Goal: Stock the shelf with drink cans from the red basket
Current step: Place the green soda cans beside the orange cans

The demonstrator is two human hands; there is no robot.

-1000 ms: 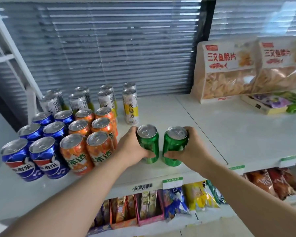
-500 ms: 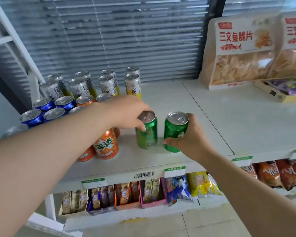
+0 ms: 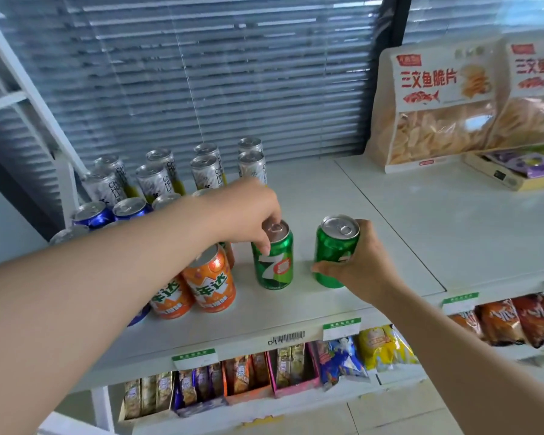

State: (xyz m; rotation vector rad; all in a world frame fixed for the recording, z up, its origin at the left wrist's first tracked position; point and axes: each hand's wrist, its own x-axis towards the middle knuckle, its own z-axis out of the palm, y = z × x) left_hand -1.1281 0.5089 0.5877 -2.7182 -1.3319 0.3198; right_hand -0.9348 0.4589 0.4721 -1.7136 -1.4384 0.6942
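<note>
Left rows (image 3: 208,279) stocked — left hand (image 3: 248,211) pinches the 7-label can (image 3: 275,265) atop, right hand (image 3: 360,268) wraps the other green can (image 3: 330,246), neither aligned

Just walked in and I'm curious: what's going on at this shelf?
A person is stocking drink cans. Their left-hand grip holds the top of a green 7-Up can from above; their right-hand grip wraps a second green can. Both stand upright near the shelf front, right of the orange cans.
</note>
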